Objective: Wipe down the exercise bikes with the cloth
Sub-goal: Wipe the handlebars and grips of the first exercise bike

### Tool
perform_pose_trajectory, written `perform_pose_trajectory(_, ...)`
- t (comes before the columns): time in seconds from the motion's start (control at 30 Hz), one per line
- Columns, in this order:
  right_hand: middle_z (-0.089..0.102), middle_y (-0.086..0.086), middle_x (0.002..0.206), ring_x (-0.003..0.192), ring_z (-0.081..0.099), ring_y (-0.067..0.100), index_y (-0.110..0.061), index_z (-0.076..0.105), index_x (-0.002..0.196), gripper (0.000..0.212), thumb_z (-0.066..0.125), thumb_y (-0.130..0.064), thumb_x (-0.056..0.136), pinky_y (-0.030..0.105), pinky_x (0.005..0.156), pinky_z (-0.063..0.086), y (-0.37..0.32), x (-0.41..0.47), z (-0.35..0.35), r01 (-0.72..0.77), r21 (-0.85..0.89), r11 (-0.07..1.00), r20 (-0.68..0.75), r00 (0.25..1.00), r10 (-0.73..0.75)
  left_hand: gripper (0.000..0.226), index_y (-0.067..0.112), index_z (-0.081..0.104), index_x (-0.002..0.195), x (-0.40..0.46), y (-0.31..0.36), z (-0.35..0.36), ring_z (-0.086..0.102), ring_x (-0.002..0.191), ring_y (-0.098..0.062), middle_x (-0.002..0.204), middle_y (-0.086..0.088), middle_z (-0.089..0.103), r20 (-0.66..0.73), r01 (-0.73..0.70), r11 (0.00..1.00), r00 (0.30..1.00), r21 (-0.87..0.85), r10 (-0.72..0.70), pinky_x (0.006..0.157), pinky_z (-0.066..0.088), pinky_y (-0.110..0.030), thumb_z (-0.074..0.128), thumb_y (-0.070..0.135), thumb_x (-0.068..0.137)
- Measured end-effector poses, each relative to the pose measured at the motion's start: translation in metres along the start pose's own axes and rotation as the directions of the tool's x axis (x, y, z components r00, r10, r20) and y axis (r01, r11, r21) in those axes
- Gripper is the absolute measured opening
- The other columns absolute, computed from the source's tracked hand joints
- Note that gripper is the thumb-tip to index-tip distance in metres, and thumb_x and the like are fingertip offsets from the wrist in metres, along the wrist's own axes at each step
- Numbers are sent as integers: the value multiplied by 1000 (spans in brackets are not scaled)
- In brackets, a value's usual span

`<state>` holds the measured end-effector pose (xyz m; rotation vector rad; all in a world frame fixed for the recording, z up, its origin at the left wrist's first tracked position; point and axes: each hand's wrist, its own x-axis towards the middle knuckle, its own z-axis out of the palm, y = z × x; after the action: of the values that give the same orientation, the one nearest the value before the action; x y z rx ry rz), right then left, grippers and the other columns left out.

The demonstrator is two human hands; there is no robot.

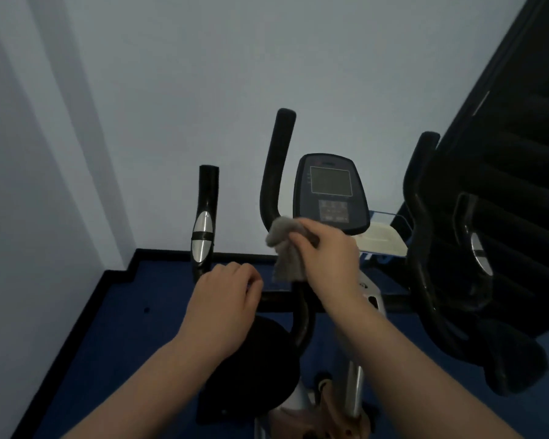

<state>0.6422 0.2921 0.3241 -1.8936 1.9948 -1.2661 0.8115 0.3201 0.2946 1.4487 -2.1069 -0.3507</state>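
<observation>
An exercise bike stands in front of me, with a dark console (330, 193) and black handlebars. My right hand (327, 258) grips a grey cloth (286, 248) and holds it against the base of the inner left upright handlebar (274, 172), just left of the console. My left hand (225, 299) curls around the lower left handlebar tube, below the outer grip with its silver pulse sensor (202, 240). The right handlebar (420, 217) rises at the right, with another silver sensor (480, 253) beyond it.
A pale wall fills the back and left. Blue floor with a black skirting edge (121, 274) lies below. A dark staircase or rack (514, 185) crowds the right side. A white and blue object (382, 236) sits behind the console. The bike's silver post (354, 384) is below.
</observation>
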Motion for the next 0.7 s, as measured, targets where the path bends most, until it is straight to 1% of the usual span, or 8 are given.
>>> perform_pose_trajectory(0.03,73,-7,91,87,64,12,-32,73,105,17,66,-30,90,30,76,52,-7,14,6,-3,20,1000,21,1000,3,20,26,62,105,0,0,0,51,90,-12,98,9,60,-5,1,1000,1000,6,-1,83,40,-32,44,33,99)
perform_pose_trajectory(0.1,73,-3,89,85,64,14,-27,74,104,16,65,-29,91,37,76,53,-16,30,13,23,79,997,48,998,-27,20,22,64,103,-2,2,0,53,87,-15,94,6,63,-45,-1,1000,999,8,1,81,41,-33,46,30,98)
perform_pose_trajectory(0.27,73,-10,87,82,64,8,-34,74,102,19,69,-24,86,27,71,50,5,7,-2,170,45,984,26,985,-172,19,22,67,93,-5,4,-3,51,76,-11,79,9,62,-151,16,999,989,35,-11,78,34,-26,49,27,96)
perform_pose_trajectory(0.37,69,-5,87,83,62,13,-28,75,94,10,67,-26,89,31,71,48,-5,31,6,209,-16,978,77,975,-208,18,22,69,94,-6,5,-4,52,78,-11,79,9,63,-187,44,999,982,29,-38,75,32,-24,51,27,96)
perform_pose_trajectory(0.43,64,-1,93,88,58,15,-23,75,96,12,64,-27,91,33,73,47,-19,53,16,202,-39,979,94,976,-198,19,22,69,98,-6,6,-5,54,80,-12,82,9,64,-176,49,998,984,46,-41,77,35,-24,51,28,96)
perform_pose_trajectory(0.53,54,-5,95,88,53,11,-25,73,106,17,66,-29,91,20,71,43,-17,46,18,173,33,984,95,980,-175,19,21,69,101,-8,8,-7,56,83,-13,86,8,65,-172,53,997,984,50,-44,79,37,-25,51,27,97)
perform_pose_trajectory(0.6,50,-7,90,82,49,8,-26,73,105,17,69,-25,88,14,68,37,2,24,9,248,12,969,85,965,-248,19,23,68,101,-10,10,-9,54,83,-11,87,9,63,-178,62,996,983,63,-50,78,37,-25,50,29,96)
perform_pose_trajectory(0.7,50,-8,87,79,49,9,-24,75,104,19,72,-21,85,23,69,41,12,22,1,307,9,952,113,945,-306,18,23,66,97,-16,14,-11,55,81,-12,85,8,62,-184,80,976,982,202,-43,78,40,-26,51,33,95)
